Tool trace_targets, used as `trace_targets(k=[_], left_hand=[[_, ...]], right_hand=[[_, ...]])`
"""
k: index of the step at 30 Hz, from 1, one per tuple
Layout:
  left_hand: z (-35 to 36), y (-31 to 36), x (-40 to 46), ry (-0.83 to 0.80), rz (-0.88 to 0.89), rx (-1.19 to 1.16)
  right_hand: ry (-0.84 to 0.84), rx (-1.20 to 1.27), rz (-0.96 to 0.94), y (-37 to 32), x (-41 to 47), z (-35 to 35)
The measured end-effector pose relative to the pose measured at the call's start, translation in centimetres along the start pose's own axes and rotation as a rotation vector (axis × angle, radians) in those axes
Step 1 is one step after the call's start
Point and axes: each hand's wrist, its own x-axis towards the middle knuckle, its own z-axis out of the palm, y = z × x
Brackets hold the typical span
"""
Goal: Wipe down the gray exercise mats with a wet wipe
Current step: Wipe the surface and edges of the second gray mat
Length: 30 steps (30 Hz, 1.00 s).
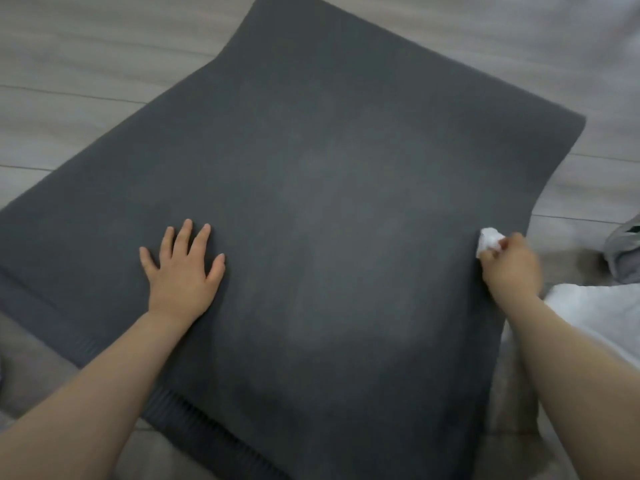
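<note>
A dark gray exercise mat (329,188) fills most of the view, lying on a pale wood-look floor. A second gray mat (45,296) with a ribbed edge shows under it at the left and near side. My left hand (181,271) lies flat on the top mat with its fingers spread, holding nothing. At the mat's right edge, my right hand (510,266) grips a crumpled white wet wipe (488,241), which presses against the mat. Lighter patches show on the mat's middle.
The pale plank floor (79,64) surrounds the mats. A gray crumpled object (625,251) lies at the right edge. White fabric (595,317) lies near my right forearm. A beige soft surface (34,355) sits under the near left corner.
</note>
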Motion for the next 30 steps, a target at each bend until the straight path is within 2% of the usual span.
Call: trace_targets(k=[3,6,9,12,14,16,21,23,25,27,30], left_hand=[[-0.1,0.1,-0.7,0.006,0.007,-0.017],[0.2,0.7,-2.5,-0.014,-0.008,-0.02],[1.0,0.7,-4.9,0.019,0.034,-0.011],[1.2,0.2,-5.5,0.05,0.051,-0.017],[1.3,0.2,-5.4,0.056,0.05,-0.016],[1.2,0.4,-5.4,0.069,0.051,-0.018],[1.2,0.6,-5.5,0.077,0.038,-0.026],[1.2,0.7,-5.6,0.082,0.029,-0.051],[1.2,0.9,-5.9,0.08,0.024,-0.074],[1.3,1.0,-6.3,0.075,0.024,-0.069],[1.3,1.0,-6.5,0.06,0.032,-0.067]], right_hand=[[0.022,0.077,0.079,0.3,-0.6,0.1],[-0.003,0.23,0.04,-8.4,-1.5,2.7],[-0.195,0.348,-0.221,-20.1,-4.6,6.3],[-0.404,0.256,-0.552,-28.3,-8.8,8.0],[-0.42,0.186,-0.608,-28.4,-9.1,8.1],[-0.296,0.126,-0.529,-24.2,-7.1,7.4],[-0.001,0.075,-0.039,-3.5,-4.0,1.6],[0.056,0.05,0.103,1.2,-4.6,-0.2],[0.085,0.093,0.101,0.5,-4.7,0.6],[0.062,0.207,-0.014,-5.8,-5.8,3.0],[-0.185,0.399,-0.337,-19.4,-9.9,7.9]])
